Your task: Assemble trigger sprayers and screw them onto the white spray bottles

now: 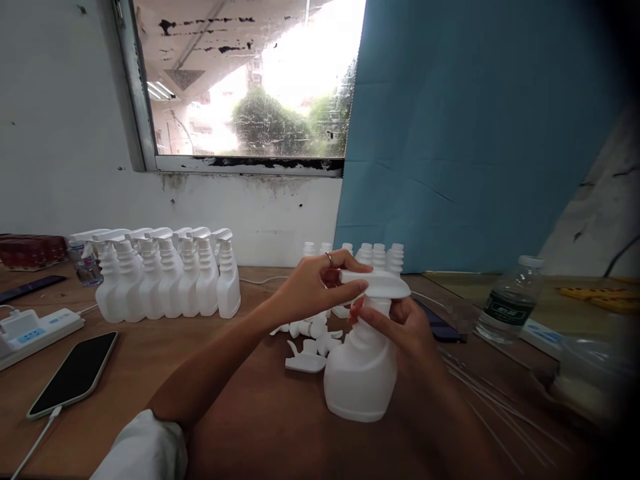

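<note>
A white plastic bottle stands upright on the brown table, with a white spray head on top of its neck. My left hand pinches the spray head from the left, thumb in front and fingers over the top. Around the bottle's neck, just under the spray head, are the closed fingers of my right hand. Loose white spray heads lie in a pile left of the bottle. Behind my hands, several bottles without spray heads stand near the wall.
Several bottles with spray heads stand in rows at the left. A charging phone and a power strip lie left of them. At the right are a water bottle, thin white tubes and a dark phone.
</note>
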`<state>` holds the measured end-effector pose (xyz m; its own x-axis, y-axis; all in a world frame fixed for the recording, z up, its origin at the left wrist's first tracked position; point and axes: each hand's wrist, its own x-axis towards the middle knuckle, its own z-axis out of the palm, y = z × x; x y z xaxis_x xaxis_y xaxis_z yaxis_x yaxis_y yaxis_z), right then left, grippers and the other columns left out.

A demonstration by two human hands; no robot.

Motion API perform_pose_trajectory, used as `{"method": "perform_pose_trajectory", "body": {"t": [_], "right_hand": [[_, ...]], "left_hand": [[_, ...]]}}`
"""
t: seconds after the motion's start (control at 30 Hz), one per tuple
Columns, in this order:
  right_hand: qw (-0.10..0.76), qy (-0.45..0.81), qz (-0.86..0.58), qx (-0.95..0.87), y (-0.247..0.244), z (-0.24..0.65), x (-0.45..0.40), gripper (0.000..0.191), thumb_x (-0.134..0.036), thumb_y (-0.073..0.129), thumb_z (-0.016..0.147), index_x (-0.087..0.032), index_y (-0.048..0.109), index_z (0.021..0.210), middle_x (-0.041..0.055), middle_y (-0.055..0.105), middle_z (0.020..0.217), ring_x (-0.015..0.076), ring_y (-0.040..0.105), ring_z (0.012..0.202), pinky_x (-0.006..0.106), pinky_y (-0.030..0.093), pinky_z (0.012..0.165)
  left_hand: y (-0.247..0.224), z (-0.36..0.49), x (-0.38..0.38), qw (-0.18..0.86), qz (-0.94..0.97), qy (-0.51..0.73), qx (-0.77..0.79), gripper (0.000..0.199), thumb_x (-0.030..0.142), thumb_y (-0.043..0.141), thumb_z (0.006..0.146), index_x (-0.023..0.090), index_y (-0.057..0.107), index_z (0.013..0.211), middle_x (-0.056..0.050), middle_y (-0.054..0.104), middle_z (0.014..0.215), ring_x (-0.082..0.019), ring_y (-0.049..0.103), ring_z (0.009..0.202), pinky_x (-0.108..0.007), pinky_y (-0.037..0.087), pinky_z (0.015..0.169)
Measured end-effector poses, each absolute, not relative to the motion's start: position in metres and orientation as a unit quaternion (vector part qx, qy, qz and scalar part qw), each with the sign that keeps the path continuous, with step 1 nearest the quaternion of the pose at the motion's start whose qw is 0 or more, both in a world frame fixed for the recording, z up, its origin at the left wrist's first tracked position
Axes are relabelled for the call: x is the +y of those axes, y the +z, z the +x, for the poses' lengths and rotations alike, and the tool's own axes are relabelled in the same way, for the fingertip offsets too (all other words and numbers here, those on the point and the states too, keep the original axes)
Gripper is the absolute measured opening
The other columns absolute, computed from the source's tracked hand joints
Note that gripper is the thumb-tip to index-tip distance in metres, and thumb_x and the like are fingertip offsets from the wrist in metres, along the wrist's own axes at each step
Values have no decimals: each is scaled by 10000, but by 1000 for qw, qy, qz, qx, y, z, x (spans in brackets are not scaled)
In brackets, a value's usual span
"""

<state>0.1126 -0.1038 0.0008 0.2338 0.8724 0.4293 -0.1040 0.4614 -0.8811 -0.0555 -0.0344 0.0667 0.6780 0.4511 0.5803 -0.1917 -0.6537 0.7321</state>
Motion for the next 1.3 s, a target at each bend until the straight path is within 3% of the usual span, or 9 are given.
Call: {"method": "perform_pose_trajectory", "body": {"t": [0.17,0.47,0.63,0.83,1.0,1.13,1.3], "right_hand": [[691,385,-304,-531,-2,114,-104,273,-420,689,813,-197,640,963,77,723,841,229,702,745,332,579,633],[707,332,-343,-522,-1,112,-102,279,-363,767,757,-211,622,941,43,729,782,208,700,665,330,587,620],[682,385,-323,-531,-1,116,-103,268,-440,714,787,-199,648,882,82,727,839,236,703,748,319,569,617],[681,399,-317,-527,1,115,-100,231,-382,770,755,-183,676,824,59,699,740,188,658,659,299,540,614],[601,494,-338,-530,11,123,-99,226,-346,795,723,-164,688,803,33,673,720,136,619,632,247,520,607],[539,548,-361,-528,18,134,-97,310,-316,830,652,-185,690,896,21,683,781,154,638,701,270,529,674],[472,553,-388,-567,28,134,-99,237,-341,806,671,-167,709,799,28,662,791,155,607,736,262,495,687]], "left_hand": [[68,-55,-36,398,825,390,90,211,284,651,877,126,660,1017,-84,691,992,-92,602,658,-229,496,630],[70,-55,-37,343,836,418,94,168,266,662,861,146,692,975,-67,703,1079,-100,591,758,-215,472,677],[70,-54,-37,348,833,420,95,181,267,672,851,140,696,977,-71,710,1042,-111,593,773,-230,472,696],[71,-54,-35,378,821,420,88,153,253,691,833,142,689,939,-69,706,1055,-127,601,815,-255,477,755],[58,-53,-34,392,808,432,79,239,329,663,874,176,675,1058,-72,674,1069,-163,606,918,-286,482,820],[27,-62,-35,437,764,463,104,375,374,644,894,231,550,1228,-83,605,1190,-175,594,984,-292,486,836],[-22,-92,-27,445,745,451,208,266,396,628,905,198,551,1065,-42,588,968,-152,565,869,-272,470,771]]}}
